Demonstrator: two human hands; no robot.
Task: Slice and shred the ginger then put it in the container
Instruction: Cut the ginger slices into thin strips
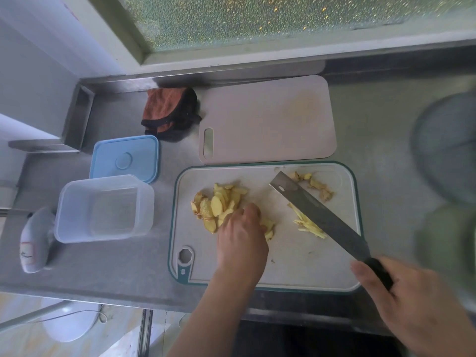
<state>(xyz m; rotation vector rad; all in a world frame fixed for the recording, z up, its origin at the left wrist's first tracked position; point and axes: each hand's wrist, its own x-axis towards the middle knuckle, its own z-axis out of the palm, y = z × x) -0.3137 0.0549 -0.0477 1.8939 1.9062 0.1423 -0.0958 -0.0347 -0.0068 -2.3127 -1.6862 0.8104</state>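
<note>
A stainless steel counter (123, 266) below a frosted window (283, 16) serves as the work surface. A green-rimmed cutting board (296, 269) lies at its near edge, with a second, plain board (268, 119) just behind it. To the left stand an open clear container (103, 210), apparently empty, and its blue lid (125, 158). A folded cloth (170, 109) lies further back.

The ginger slices (219, 202) are heaped on the left half of the green-rimmed board. A small bundle of ginger shreds (307, 225) lies to the right, partly under the knife blade (319, 215). Trimmed scraps (316, 185) are set apart near the far edge.

The left hand (242, 240) rests palm down with its fingertips curled onto the near side of the slice heap; whether any slice is pinched cannot be told. The right hand (417, 305) is closed around the black knife handle (380, 273), and the blade is held slanted across the board.

The slices are judged to be light, thin, stiff and moist, hence liable to slide when stacked. They are best gathered into a low overlapped stack and pressed from above with curled fingertips. The shreds are expected to scatter, so they are best scooped up on the flat of the blade.
</note>
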